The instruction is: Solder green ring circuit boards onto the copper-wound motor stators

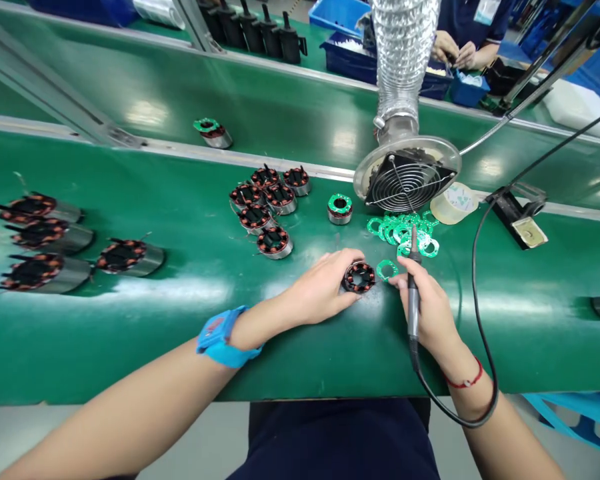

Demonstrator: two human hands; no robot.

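Green and ring-shaped, a thin circuit board [379,269] touches the right hand [433,310], closed round a grey-black soldering iron [413,310]; the left hand [325,290] clasps a bare copper-wound black stator [351,280] on the green counter [310,363], one board-topped stator [340,217] nearby, other stators [274,244] unfitted.

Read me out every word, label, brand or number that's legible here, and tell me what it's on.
No text can be read for certain.
Tape roll: green print, too small to read.
Badge at the top: too blurred to read.
Green ring boards: pale marks, too small to tell whether they're text.
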